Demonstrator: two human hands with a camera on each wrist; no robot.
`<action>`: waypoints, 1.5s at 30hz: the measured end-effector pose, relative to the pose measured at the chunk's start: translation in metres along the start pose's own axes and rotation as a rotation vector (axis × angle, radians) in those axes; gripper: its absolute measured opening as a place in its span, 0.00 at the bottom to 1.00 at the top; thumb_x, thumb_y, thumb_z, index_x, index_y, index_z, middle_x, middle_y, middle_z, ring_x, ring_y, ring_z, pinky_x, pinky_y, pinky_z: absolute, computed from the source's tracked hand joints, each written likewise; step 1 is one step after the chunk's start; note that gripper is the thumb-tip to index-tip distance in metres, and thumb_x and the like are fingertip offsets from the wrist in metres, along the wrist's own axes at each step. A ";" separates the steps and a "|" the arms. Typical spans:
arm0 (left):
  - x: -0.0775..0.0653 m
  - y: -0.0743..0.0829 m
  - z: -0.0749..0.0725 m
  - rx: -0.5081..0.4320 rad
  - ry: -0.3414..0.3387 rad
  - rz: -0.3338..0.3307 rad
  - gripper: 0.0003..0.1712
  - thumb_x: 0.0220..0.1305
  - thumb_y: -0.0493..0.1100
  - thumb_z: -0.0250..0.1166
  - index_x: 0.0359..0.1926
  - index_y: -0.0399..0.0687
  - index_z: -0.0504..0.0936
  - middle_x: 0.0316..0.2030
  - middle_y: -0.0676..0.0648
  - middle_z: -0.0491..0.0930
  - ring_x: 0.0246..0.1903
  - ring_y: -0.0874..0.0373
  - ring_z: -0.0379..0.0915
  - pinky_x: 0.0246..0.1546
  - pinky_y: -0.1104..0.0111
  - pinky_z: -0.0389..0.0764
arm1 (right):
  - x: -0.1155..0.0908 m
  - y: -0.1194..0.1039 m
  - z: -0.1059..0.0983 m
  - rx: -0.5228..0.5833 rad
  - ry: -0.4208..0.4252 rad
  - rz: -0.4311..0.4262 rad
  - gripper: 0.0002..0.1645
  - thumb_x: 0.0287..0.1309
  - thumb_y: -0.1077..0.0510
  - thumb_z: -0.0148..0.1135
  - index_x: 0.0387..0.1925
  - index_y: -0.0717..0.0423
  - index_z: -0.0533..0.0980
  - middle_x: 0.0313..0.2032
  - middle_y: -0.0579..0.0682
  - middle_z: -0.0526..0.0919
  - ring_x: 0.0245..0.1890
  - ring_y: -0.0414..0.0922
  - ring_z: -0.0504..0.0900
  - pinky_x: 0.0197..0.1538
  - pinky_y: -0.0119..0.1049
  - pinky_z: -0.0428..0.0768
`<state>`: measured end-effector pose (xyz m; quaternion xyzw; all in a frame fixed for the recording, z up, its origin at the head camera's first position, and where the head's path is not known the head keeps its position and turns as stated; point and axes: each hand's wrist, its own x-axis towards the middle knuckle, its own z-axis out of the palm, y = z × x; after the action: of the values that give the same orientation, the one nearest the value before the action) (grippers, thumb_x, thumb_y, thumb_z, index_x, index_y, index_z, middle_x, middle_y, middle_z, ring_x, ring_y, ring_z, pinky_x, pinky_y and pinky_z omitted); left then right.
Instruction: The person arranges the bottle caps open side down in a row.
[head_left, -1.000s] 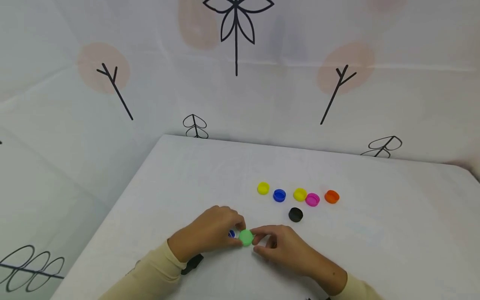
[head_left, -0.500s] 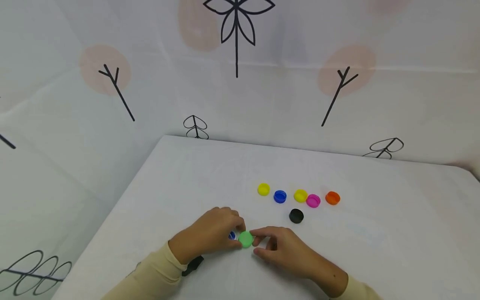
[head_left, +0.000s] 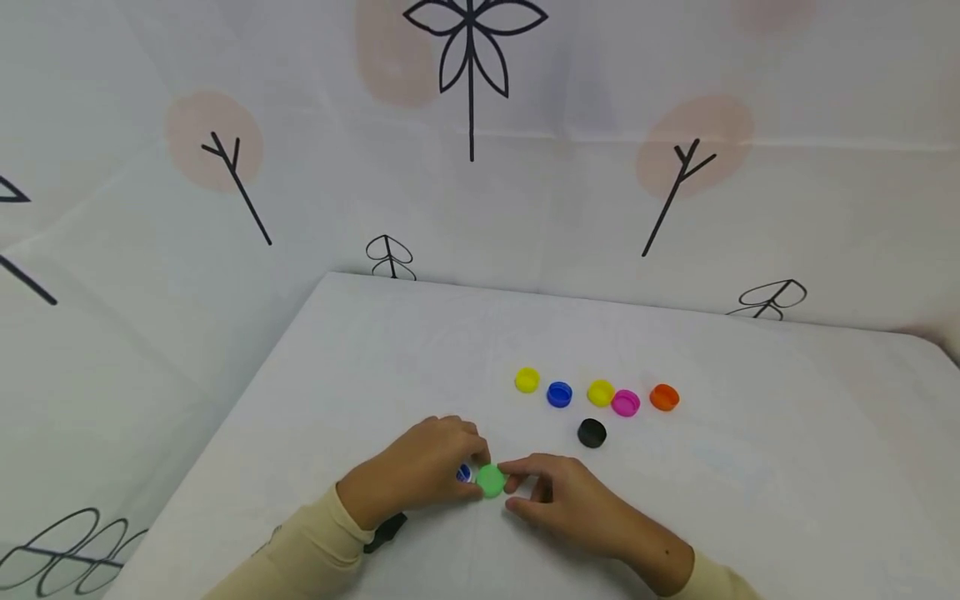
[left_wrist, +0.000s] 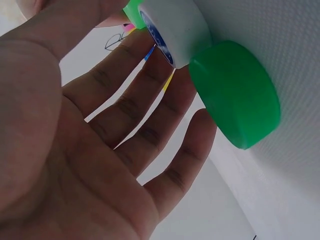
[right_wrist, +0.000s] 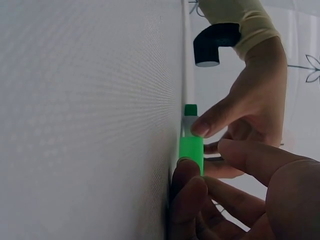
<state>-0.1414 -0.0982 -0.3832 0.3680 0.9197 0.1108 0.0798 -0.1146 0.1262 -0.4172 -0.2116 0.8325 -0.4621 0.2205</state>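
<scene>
A light green bottle cap (head_left: pixel 491 481) lies between my two hands. My left hand (head_left: pixel 420 467) pinches it at its left side with thumb and index finger. My right hand (head_left: pixel 562 500) touches its right edge with the index and middle fingertips; the right thumb stands apart from it. Beside it, partly under the left hand, is a white cap with a blue print (head_left: pixel 463 473). In the left wrist view a dark green cap (left_wrist: pixel 235 95) follows the white cap in a row; from the head view the left hand hides it.
Beyond the hands lie two yellow caps (head_left: pixel 527 380), a blue cap (head_left: pixel 559 395), a pink cap (head_left: pixel 626 403), an orange cap (head_left: pixel 664 397) and a black cap (head_left: pixel 592 433). A black device (head_left: pixel 385 532) sits under the left wrist. A patterned cloth (head_left: pixel 555 192) hangs behind the white table (head_left: pixel 360 333).
The head view has shifted slightly, so the scene sits a little lower. Both hands and the light green cap have barely moved.
</scene>
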 end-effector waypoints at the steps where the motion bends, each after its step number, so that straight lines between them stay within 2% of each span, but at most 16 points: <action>1: -0.001 0.000 0.000 -0.001 -0.002 0.000 0.14 0.53 0.50 0.78 0.40 0.54 0.88 0.36 0.58 0.84 0.37 0.67 0.74 0.43 0.69 0.78 | 0.000 0.000 0.000 -0.001 0.000 -0.003 0.25 0.62 0.53 0.68 0.59 0.55 0.79 0.41 0.41 0.84 0.31 0.37 0.78 0.35 0.26 0.78; 8: -0.006 0.004 -0.003 -0.012 0.002 0.009 0.22 0.52 0.51 0.78 0.48 0.51 0.86 0.41 0.55 0.85 0.41 0.65 0.76 0.48 0.66 0.79 | -0.004 -0.003 0.001 0.019 -0.003 0.002 0.25 0.63 0.53 0.67 0.60 0.55 0.78 0.40 0.42 0.85 0.30 0.38 0.79 0.34 0.27 0.78; 16: -0.008 0.007 -0.004 -0.011 -0.001 0.012 0.23 0.53 0.53 0.78 0.49 0.52 0.86 0.41 0.55 0.85 0.39 0.66 0.75 0.46 0.67 0.79 | -0.008 -0.005 -0.001 0.028 0.008 -0.014 0.23 0.64 0.53 0.66 0.59 0.55 0.79 0.40 0.43 0.85 0.28 0.38 0.81 0.33 0.27 0.79; 23: -0.007 0.006 -0.001 -0.045 0.024 0.010 0.21 0.60 0.57 0.72 0.49 0.52 0.86 0.37 0.57 0.83 0.32 0.70 0.70 0.42 0.69 0.77 | -0.012 -0.010 -0.009 -0.081 0.157 -0.067 0.14 0.62 0.56 0.67 0.50 0.51 0.83 0.35 0.41 0.85 0.26 0.34 0.80 0.31 0.29 0.80; 28: -0.003 0.004 -0.006 -0.034 0.062 -0.029 0.19 0.65 0.56 0.68 0.51 0.53 0.86 0.41 0.55 0.85 0.38 0.66 0.78 0.48 0.65 0.81 | -0.012 -0.014 -0.022 -0.183 0.307 -0.071 0.12 0.61 0.57 0.69 0.47 0.50 0.84 0.34 0.38 0.85 0.31 0.34 0.80 0.35 0.27 0.81; 32: 0.004 0.003 -0.020 -0.010 0.104 -0.071 0.17 0.66 0.55 0.67 0.51 0.54 0.85 0.42 0.54 0.86 0.42 0.62 0.81 0.50 0.61 0.81 | -0.009 -0.017 -0.035 -0.280 0.417 -0.078 0.12 0.59 0.59 0.70 0.46 0.52 0.84 0.34 0.40 0.85 0.35 0.36 0.80 0.37 0.27 0.81; 35: 0.013 0.001 -0.030 0.009 0.128 -0.074 0.16 0.65 0.53 0.68 0.50 0.52 0.86 0.41 0.53 0.86 0.40 0.60 0.81 0.49 0.60 0.81 | -0.002 -0.019 -0.047 -0.347 0.444 -0.110 0.13 0.58 0.61 0.71 0.46 0.56 0.84 0.36 0.44 0.86 0.38 0.41 0.82 0.41 0.34 0.84; 40: 0.035 -0.003 -0.039 0.052 0.103 -0.108 0.17 0.66 0.53 0.68 0.51 0.51 0.85 0.42 0.52 0.86 0.40 0.59 0.81 0.50 0.60 0.80 | 0.017 -0.021 -0.065 -0.443 0.396 -0.108 0.15 0.58 0.60 0.71 0.47 0.60 0.84 0.44 0.53 0.88 0.46 0.51 0.84 0.50 0.49 0.84; 45: 0.059 -0.008 -0.041 0.074 0.034 -0.154 0.19 0.66 0.53 0.67 0.53 0.51 0.83 0.44 0.52 0.86 0.43 0.59 0.81 0.49 0.63 0.81 | 0.036 -0.017 -0.075 -0.568 0.319 -0.043 0.18 0.58 0.58 0.71 0.50 0.59 0.83 0.45 0.54 0.87 0.50 0.53 0.82 0.55 0.50 0.82</action>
<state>-0.1977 -0.0686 -0.3499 0.2970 0.9500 0.0766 0.0591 -0.1834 0.1493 -0.3728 -0.2069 0.9476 -0.2433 0.0097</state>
